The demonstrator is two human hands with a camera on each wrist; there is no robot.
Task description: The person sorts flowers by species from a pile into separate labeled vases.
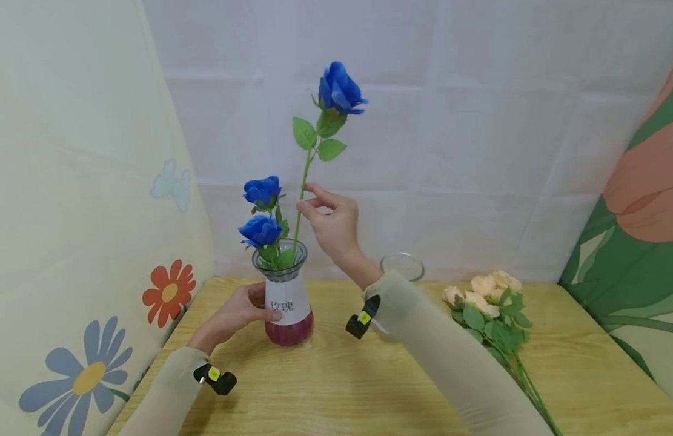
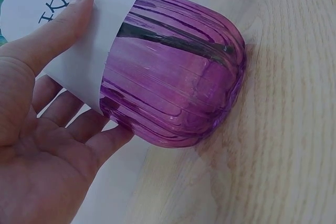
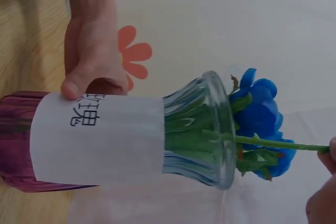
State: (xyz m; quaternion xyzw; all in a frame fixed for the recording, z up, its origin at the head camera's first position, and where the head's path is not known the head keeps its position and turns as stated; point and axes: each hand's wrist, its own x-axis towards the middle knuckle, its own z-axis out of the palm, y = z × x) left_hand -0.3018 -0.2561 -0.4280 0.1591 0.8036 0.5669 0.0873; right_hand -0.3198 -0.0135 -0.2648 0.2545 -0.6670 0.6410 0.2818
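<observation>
A glass vase (image 1: 289, 332) stands on the table, purple at the bottom with a white paper label (image 1: 298, 290) round its middle. My left hand (image 1: 239, 313) grips it from the left, thumb on the label. The other fingers (image 2: 79, 124) go round behind the vase. Two blue roses (image 1: 262, 191) lean left out of the vase mouth. Above the rim, my right hand (image 1: 336, 227) pinches the green stem of a third blue rose (image 1: 338, 91) between thumb and fingers. In the right wrist view the lower part of that stem (image 3: 273, 143) passes into the vase mouth.
Behind my right forearm stands a clear glass vessel (image 1: 403, 266), mostly hidden. Several peach roses (image 1: 486, 293) lie with their stems on the right side of the wooden table (image 1: 336, 381). Pale cloth (image 1: 478, 151) hangs at the back, and flower-patterned sheets flank both sides.
</observation>
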